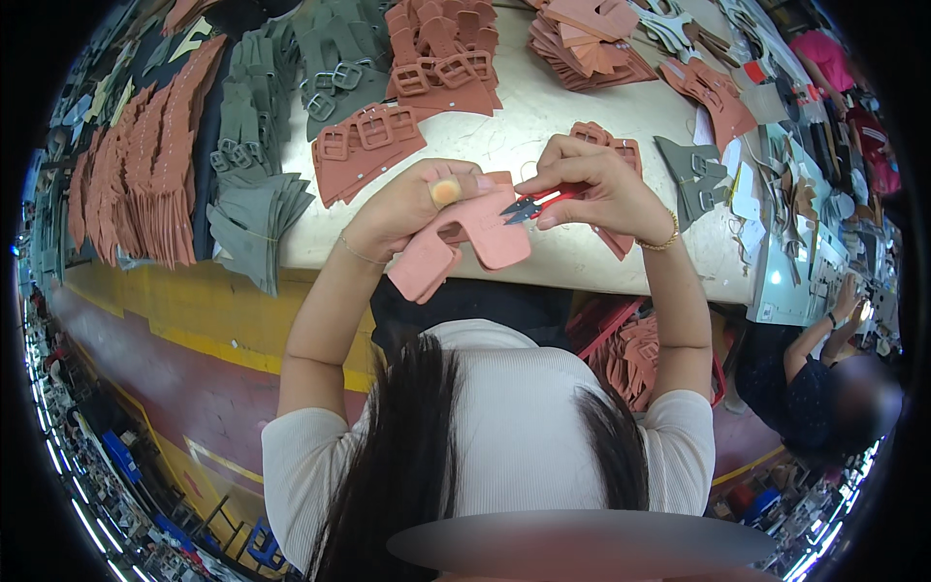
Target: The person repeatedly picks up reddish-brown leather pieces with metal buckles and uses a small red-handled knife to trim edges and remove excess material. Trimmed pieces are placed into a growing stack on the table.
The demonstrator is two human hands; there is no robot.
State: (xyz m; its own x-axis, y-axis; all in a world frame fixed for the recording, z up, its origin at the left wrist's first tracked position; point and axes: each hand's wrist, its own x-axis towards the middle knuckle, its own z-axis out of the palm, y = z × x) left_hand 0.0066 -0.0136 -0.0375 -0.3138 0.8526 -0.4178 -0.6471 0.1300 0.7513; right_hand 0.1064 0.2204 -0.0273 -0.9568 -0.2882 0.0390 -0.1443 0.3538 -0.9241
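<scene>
My left hand (427, 201) grips a salmon-pink leather shoe upper piece (501, 242), holding it up over the table's near edge. The piece has a notched cut-out and a rounded flap hanging down. In my right hand (590, 184) is a pair of small thread snips (531, 206) with red handles and dark pointed blades. The blades lie against the pink piece, near its right edge. Whether a thread is between them is too small to tell. Just beyond my hands rests a short stack of terracotta buckled straps (369, 144); another buckled piece (621, 150) is partly behind my right hand.
Rows of terracotta pieces (145, 165) and grey-green buckled straps (254, 107) cover the table's left side. More terracotta stacks (587, 44) lie at the back of the pale tabletop (475, 136). Below the edge stands a red basket (593, 325) of pieces. A co-worker (805, 378) sits at the right.
</scene>
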